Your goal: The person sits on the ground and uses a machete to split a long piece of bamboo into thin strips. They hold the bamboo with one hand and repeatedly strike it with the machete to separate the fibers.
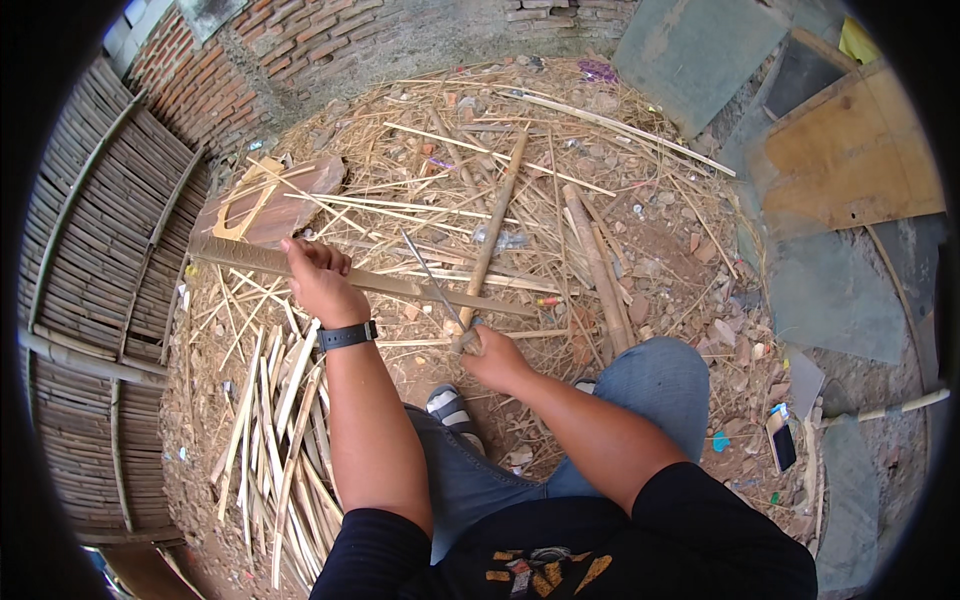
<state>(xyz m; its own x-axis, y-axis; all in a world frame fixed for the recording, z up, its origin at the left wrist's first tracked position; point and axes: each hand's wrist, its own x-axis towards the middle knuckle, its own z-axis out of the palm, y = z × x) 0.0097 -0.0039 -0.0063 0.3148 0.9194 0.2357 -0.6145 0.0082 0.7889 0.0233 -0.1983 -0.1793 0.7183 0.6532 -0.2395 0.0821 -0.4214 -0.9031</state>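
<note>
My left hand (pixel 328 286) is closed around a long, flat split bamboo piece (pixel 420 290), which slants from the upper left down toward my right hand. My right hand (pixel 497 360) grips the handle of a long-bladed knife (pixel 428 265). Its narrow blade points up and to the left and crosses the bamboo to the right of my left hand. Whether the edge bites into the bamboo, I cannot tell. Behind the bamboo, a round bamboo pole (pixel 497 225) leans away from me across the litter.
Many pale bamboo strips (pixel 275 420) lie piled at my left. A brown board (pixel 290 205) rests farther out, and a thick bamboo pole (pixel 597 260) lies ahead of my knee. Sheets and a wooden panel (pixel 850 150) line the right. A phone (pixel 781 440) sits there. A bamboo wall (pixel 100 270) closes the left.
</note>
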